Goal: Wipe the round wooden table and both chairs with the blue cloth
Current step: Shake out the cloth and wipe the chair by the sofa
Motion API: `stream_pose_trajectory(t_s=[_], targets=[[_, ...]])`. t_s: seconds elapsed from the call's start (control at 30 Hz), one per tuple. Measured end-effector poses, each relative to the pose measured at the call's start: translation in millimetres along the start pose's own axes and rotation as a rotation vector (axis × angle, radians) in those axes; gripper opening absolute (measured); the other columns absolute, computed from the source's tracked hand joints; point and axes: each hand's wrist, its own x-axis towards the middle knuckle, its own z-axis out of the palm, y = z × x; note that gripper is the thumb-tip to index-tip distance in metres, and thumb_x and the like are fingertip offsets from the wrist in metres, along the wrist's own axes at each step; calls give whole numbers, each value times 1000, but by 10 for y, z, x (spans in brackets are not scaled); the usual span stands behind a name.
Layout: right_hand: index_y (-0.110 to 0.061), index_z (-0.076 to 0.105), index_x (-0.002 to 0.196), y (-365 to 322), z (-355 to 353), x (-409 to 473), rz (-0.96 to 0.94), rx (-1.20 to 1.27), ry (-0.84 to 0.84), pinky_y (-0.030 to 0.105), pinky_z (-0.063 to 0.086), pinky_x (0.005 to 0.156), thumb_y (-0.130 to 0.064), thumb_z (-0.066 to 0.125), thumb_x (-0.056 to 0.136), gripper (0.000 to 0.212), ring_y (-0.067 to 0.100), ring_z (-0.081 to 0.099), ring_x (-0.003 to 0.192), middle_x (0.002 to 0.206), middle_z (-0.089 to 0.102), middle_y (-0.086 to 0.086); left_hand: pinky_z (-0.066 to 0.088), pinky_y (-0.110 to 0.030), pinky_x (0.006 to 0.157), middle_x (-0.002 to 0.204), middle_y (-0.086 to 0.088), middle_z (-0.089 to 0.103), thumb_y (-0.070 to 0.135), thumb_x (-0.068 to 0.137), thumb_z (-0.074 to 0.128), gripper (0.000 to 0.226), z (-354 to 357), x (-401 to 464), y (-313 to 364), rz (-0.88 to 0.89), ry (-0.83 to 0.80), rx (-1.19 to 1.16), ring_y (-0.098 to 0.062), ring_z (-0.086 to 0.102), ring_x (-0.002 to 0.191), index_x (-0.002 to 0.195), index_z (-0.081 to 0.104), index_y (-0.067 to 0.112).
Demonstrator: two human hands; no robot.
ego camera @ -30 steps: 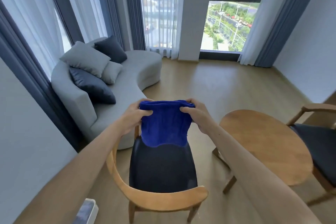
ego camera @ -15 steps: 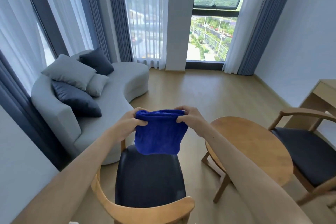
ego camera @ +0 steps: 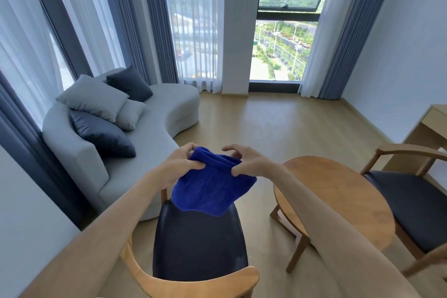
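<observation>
cloth: blue cloth (ego camera: 214, 187), held up over the near chair (ego camera: 198, 247)
left hand (ego camera: 180, 166): pinches the cloth's left top edge
right hand (ego camera: 249, 162): thumb on the cloth's right top edge, fingers spread above it
table (ego camera: 338, 201): right of the near chair
far chair (ego camera: 416, 201): beyond the table, at right
sofa (ego camera: 116, 138): far left, with cushions

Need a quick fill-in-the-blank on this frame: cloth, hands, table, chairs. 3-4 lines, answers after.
1. Both hands, left hand and right hand, hold a cloth whose colour is ____.
2. The cloth hangs above the dark seat of the near chair, not touching the ____ wooden table.
3. The far chair stands on the table's ____ side.
4. The sofa carries ____ cushions.

Answers: blue; round; right; four
</observation>
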Motion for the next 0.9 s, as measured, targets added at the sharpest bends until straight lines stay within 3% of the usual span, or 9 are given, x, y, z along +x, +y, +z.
stream_pose_trajectory(t_s=[0.07, 0.13, 0.2, 0.3, 0.43, 0.63, 0.77, 0.9], targets=[[-26, 42, 137, -116, 28, 45, -92, -49, -52, 31, 51, 86, -20, 69, 81, 62, 14, 54, 110, 122, 56, -1, 52, -46, 88, 98, -10, 71, 2, 87, 61, 25, 35, 14, 71, 18, -54, 99, -31, 65, 99, 107, 55, 14], [-20, 52, 127, -218, 47, 85, -171, -85, -37, 29, 53, 84, -23, 71, 83, 49, 13, 60, 98, 111, 63, -2, 51, -47, 90, 98, -8, 72, 3, 87, 61, 23, 73, 15, 105, 51, -93, 137, -31, 65, 98, 105, 55, 15], [-15, 60, 117, -284, 27, 94, -218, -142, 7, 25, 51, 78, -21, 68, 86, 32, 10, 61, 86, 98, 64, -5, 50, -47, 92, 105, -7, 69, 6, 86, 64, 24, 83, -1, 91, 62, -53, 141, -29, 63, 101, 105, 54, 16], [-13, 65, 109, -338, 8, 61, -240, -138, 64, 30, 55, 79, -17, 61, 91, 19, 14, 63, 86, 96, 67, -1, 54, -42, 87, 110, -3, 63, 25, 79, 75, 34, 17, -59, 18, 46, 54, 82, -22, 64, 102, 105, 53, 19], [-18, 62, 102, -426, 25, -35, -261, 10, 109, 31, 55, 78, -10, 55, 94, 14, 19, 65, 89, 101, 67, 3, 57, -34, 82, 107, 1, 68, 38, 70, 77, 49, -105, -202, -142, 28, -76, 179, -18, 67, 96, 110, 53, 21], [-12, 56, 101, -429, -9, -118, -122, 243, 180, 37, 51, 81, -6, 50, 93, 12, 19, 60, 88, 102, 65, 9, 56, -34, 78, 95, 0, 68, 21, 92, 62, 9, -206, -279, -352, 184, 109, 317, -18, 66, 88, 99, 57, 23], [-20, 57, 103, -371, 90, -128, -138, 235, 183, 27, 53, 71, -6, 58, 89, 19, 16, 63, 88, 99, 66, 2, 47, -26, 70, 86, 9, 64, 23, 95, 54, 15, -238, -258, -262, 248, 182, 500, -11, 63, 80, 88, 53, 37], [-17, 61, 96, -283, 225, -110, -196, 56, 196, 23, 49, 68, -15, 65, 89, 8, 14, 62, 82, 89, 66, 1, 55, -33, 72, 85, 4, 63, 27, 96, 48, 6, -308, -270, -216, 312, 121, 712, -11, 63, 77, 98, 54, 27]])
